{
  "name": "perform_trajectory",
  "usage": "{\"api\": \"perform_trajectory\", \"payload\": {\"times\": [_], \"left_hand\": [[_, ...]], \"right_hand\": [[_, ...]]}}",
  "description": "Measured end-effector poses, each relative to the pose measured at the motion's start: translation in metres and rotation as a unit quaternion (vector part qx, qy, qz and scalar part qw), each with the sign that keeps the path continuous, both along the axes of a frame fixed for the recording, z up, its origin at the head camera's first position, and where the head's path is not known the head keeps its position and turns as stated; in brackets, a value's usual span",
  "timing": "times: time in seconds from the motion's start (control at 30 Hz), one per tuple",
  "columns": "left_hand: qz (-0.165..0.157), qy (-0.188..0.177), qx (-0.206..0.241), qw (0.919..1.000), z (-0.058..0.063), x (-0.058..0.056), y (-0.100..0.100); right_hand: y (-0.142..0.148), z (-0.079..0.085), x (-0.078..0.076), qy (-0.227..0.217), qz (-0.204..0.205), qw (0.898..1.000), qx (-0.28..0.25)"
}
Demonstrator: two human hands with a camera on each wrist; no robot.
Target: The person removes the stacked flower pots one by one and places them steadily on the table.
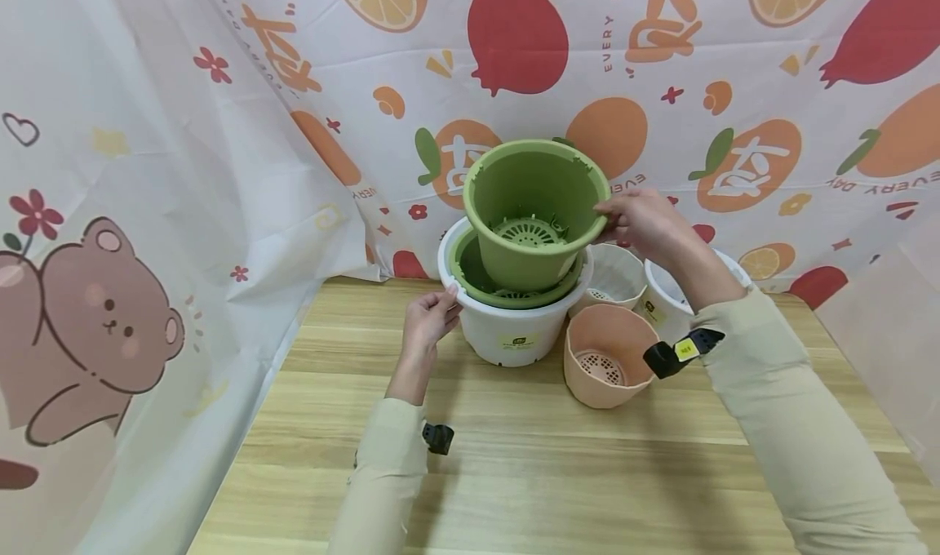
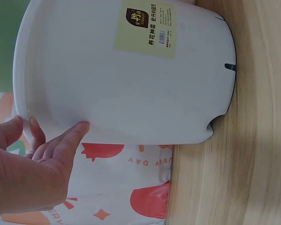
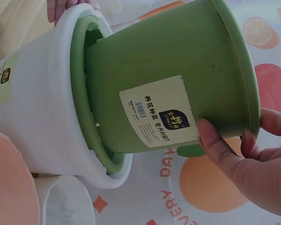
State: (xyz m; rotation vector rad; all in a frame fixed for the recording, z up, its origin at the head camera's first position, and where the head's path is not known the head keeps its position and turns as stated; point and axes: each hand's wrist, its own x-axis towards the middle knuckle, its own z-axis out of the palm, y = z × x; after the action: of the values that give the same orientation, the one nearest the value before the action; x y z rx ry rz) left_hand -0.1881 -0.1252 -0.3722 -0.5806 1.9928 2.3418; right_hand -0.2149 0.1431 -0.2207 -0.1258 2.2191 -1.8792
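Observation:
My right hand (image 1: 646,224) pinches the rim of a green flower pot (image 1: 514,265) on its right side, thumb along the outer wall. This pot is raised, its lower part still inside a second green flower pot (image 3: 78,93). The second green pot sits nested in a white flower pot (image 1: 485,339) standing on the table. At the left of the white pot, my left hand (image 1: 428,322) grips its rim between thumb and fingers, with a fingertip against the outer wall in the left wrist view. Slots show in the raised pot's bottom; a label (image 3: 161,112) is on its side.
A peach pot (image 1: 602,392) with a perforated base stands right of the white pot. Behind it are a whitish pot (image 1: 613,269) and another white pot (image 1: 664,318), partly hidden by my right arm. Printed cloth (image 1: 411,65) hangs behind the wooden table (image 1: 514,473).

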Motion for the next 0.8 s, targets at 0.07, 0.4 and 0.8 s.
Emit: {"api": "perform_trajectory", "payload": {"times": [0.07, 0.4, 0.8], "left_hand": [[-0.001, -0.003, -0.001, 1.0, 0.0, 0.0, 0.0], [0.0, 0.002, 0.005, 1.0, -0.002, -0.001, 0.0], [0.002, 0.01, 0.008, 0.9999, -0.002, -0.001, 0.0]], "right_hand": [[0.001, 0.003, 0.001, 0.002, 0.0, 1.0, 0.003], [0.007, 0.009, 0.004, 0.011, -0.006, 0.999, -0.029], [0.019, 0.008, 0.01, 0.017, -0.008, 0.999, -0.038]]}}
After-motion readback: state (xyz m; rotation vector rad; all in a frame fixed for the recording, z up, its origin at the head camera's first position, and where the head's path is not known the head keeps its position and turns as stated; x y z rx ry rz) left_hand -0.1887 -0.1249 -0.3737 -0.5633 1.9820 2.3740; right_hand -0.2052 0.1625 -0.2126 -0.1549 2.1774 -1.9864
